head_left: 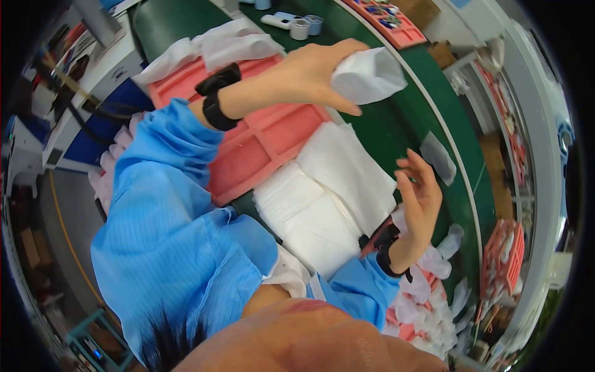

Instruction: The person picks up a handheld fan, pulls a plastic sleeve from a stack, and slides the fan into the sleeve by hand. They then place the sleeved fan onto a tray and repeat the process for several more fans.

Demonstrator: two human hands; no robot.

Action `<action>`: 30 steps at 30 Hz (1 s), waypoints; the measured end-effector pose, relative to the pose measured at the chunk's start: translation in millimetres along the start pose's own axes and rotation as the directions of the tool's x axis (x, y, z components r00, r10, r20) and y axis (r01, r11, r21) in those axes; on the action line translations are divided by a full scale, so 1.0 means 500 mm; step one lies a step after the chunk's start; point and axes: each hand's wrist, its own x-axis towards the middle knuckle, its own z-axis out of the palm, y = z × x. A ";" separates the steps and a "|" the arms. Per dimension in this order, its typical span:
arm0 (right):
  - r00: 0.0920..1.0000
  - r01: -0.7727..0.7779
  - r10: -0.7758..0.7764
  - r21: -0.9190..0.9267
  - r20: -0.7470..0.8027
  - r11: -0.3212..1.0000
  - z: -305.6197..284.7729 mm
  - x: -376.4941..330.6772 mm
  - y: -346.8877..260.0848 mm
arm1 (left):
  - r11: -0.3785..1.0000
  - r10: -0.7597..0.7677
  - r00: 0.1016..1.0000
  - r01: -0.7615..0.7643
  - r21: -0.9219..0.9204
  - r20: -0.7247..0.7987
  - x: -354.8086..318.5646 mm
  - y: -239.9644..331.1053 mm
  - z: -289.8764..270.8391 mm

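Observation:
My left hand (316,74) is stretched out over the far side of the green work surface. Its thumb and fingers are closed around a white foam pouch (370,75) whose wide end points right. What is inside the pouch, if anything, I cannot see. On the right, my right hand (421,195) is raised with loosely curved fingers apart and nothing between them. Just beyond its fingertips lies a small translucent pouch (438,158). Between my arms sit two stacks of flat white foam sheets or pouches (310,217), (347,173), overlapping the edge of a pink compartment tray (248,149).
More white foam sheets (232,46) lie across the tray's far end. White and blue rolls (300,28) stand at the back of the green surface (427,99). A pink tray of small parts (390,23) is beyond. Wrapped pieces (427,304) pile up at lower right.

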 end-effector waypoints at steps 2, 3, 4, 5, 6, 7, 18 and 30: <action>0.998 -0.003 -0.001 -0.065 -0.063 0.998 -0.002 0.001 -0.001 | 0.977 0.010 0.996 -0.027 0.211 0.084 -0.040 -0.039 -0.058; 0.998 0.001 -0.004 -0.053 -0.062 0.999 0.000 0.003 0.002 | 0.961 -0.078 0.996 0.062 0.270 0.049 -0.061 -0.067 -0.093; 0.998 -0.006 0.002 -0.065 -0.068 0.998 -0.002 0.003 0.002 | 0.935 -0.160 0.987 0.147 0.323 0.013 -0.085 -0.088 -0.132; 0.997 -0.015 0.009 -0.079 -0.076 0.997 -0.002 0.003 0.001 | 0.869 -0.211 0.976 0.216 0.444 -0.063 -0.114 -0.106 -0.169; 0.997 -0.022 0.014 -0.098 -0.078 0.995 0.001 0.006 0.000 | 0.784 -0.250 0.956 0.292 0.547 -0.151 -0.147 -0.124 -0.209; 0.997 -0.021 0.014 -0.092 -0.076 0.996 0.003 0.010 0.001 | 0.722 -0.297 0.939 0.339 0.603 -0.172 -0.177 -0.139 -0.249; 1.000 0.020 -0.019 -0.145 0.009 0.989 -0.004 0.014 -0.004 | 0.535 -0.108 0.989 0.141 0.833 -0.098 -0.163 -0.191 -0.213; 0.990 0.140 -0.134 -0.180 0.050 0.974 -0.008 0.010 -0.016 | 0.630 -0.395 0.882 0.463 0.624 -0.256 0.129 -0.588 0.055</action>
